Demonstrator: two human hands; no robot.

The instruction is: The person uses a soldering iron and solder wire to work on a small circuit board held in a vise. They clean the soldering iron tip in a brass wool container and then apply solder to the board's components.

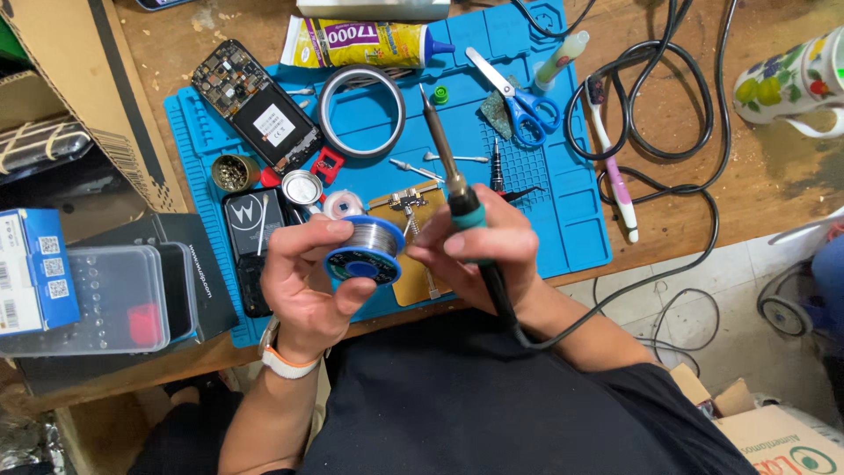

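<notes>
I see the wooden counter (774, 189) carrying a large blue silicone work mat (563, 211), laid there, I judge, to keep heat and small parts off the wood. On the mat lie an opened black phone with its circuit board bared (255, 105), a grey ring of tape (360, 110), a yellow glue tube with a blue nozzle (360, 42) and blue-handled scissors (519, 101), all well apart from the hands and within easy reach. Just under the hands sits a gold-coloured board clamp (413, 220), close to the front edge. My right hand (479, 251) has its grip wrapped round the teal-collared black soldering iron (453, 171), tip pointing up and away from the body, probably so the hot end stays off skin; its black cord trails down past the wrist. My left hand (303, 277) pinches the blue spool of silver solder wire (365, 251) by its rims, held above the mat's near edge and tilted towards the right fingers, which touch it as if to draw wire
</notes>
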